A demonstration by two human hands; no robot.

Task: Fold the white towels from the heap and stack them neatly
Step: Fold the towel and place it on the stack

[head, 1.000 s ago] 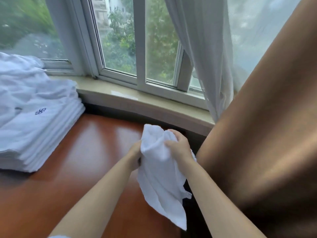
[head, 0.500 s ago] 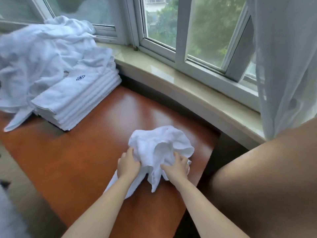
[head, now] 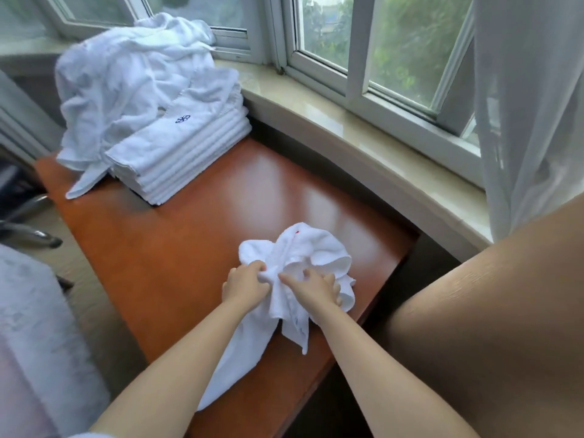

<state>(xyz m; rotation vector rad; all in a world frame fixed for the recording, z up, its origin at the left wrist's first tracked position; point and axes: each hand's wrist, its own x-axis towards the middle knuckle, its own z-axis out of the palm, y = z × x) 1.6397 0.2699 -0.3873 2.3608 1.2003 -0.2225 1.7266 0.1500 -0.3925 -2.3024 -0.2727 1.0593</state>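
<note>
Both hands on the crumpled white terry towel (head: 303, 263) atop the reddish-brown wooden bench (head: 189, 248); left hand (head: 245, 284) pinches it; right hand (head: 316, 287) grips a fold

No words or nos. I can read anywhere. Only sign: small dark-blue embroidered emblem (head: 183, 119), knot-like, on top towel of folded stack (head: 177, 153). Tiny red mark on crumpled towel (head: 300, 257), illegible.

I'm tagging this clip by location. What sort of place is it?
Probably a hotel room or similar lodging. A stack of folded white towels with an embroidered blue logo sits on a wooden desk under a curved bay window with sheer curtains, beside a heap of unfolded towels.
</note>
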